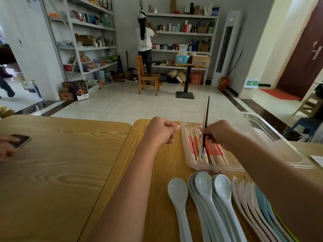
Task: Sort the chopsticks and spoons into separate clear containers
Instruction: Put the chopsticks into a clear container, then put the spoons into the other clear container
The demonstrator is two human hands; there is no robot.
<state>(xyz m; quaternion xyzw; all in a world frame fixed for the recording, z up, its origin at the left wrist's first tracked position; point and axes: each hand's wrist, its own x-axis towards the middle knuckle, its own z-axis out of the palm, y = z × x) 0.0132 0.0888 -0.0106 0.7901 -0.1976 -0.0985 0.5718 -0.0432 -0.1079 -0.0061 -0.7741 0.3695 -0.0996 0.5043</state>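
Two hands are working over a wooden desk (153, 172) strewn with chopsticks and spoons.

Reaching forward, the right hand (220, 133) is pinching two loose chopsticks (206, 117), one black with a blue tip and one pale, holding them nearly upright with their lower ends dipping into a clear container (215, 169). Paper-wrapped chopsticks (216, 151) with red print are lying lengthwise along that container's left side. The left hand (161, 130) is hovering just left of the container, curled into a fist and holding nothing. Soup spoons (222, 186), mostly pale blue-grey, are lying in overlapping rows on the desk nearer the viewer.
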